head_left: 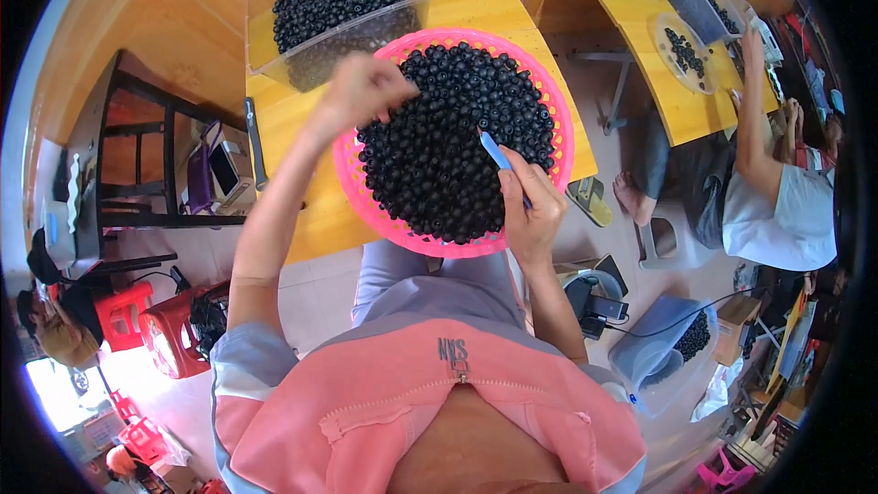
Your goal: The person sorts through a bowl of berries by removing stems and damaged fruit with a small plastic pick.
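Observation:
A round pink mesh basket (554,101) heaped with several small black beads (457,137) sits on a yellow wooden table (293,119) in front of me. My left hand (361,91) rests on the bead heap at its upper left, fingers curled into the beads. My right hand (530,206) is at the basket's right rim, holding a thin blue tool (496,152) whose tip points into the beads.
A clear plastic tub (340,9) of black beads stands behind the basket. At the right another person (777,192) sits at a second yellow table (672,82) with tubs of beads. A dark shelf (137,165) and red stools (151,325) stand at the left; a tub (668,348) is on the floor.

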A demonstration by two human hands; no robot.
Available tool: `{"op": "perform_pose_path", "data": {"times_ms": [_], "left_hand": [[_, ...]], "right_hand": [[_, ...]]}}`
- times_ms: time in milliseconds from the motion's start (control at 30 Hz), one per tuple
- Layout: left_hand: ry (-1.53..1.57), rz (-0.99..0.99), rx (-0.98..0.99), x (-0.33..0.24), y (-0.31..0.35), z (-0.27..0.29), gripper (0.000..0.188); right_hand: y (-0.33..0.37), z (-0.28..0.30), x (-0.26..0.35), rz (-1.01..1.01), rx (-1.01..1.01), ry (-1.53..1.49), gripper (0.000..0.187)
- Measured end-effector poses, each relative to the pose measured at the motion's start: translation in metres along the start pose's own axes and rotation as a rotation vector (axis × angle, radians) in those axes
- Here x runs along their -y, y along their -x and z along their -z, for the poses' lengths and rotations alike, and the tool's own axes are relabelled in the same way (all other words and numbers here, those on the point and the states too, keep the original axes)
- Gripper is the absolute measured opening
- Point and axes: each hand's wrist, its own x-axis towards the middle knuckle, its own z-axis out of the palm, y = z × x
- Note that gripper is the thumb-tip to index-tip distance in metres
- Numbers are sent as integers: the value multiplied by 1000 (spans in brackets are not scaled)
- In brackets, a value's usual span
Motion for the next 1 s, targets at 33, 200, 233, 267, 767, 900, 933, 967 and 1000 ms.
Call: {"op": "perform_pose_path", "data": {"times_ms": [33,200,233,267,767,900,933,967,1000], "left_hand": [[-64,54,12,3,7,-18,18],[-453,-233,-272,14,27,-69,14],[-454,-239,-274,12,30,-74,14],[-524,-229,-302,11,32,-79,12],[1109,61,73,8,43,-63,16],[1222,40,92,12,45,-72,18],[1264,22,110,11,45,-74,18],[1305,4,127,11,46,-75,19],[1305,5,129,10,46,-77,19]], "right_hand": [[0,-1,1,8,2,-2,23],[0,-2,2,8,-1,-15,23],[1,-3,1,14,-2,-13,22],[1,-3,1,21,-3,-12,22],[1,-4,1,78,-9,10,20],[3,-6,3,58,30,31,20],[3,-7,3,63,33,38,21],[3,-7,3,67,36,44,21],[4,-7,2,66,35,45,21]]}}
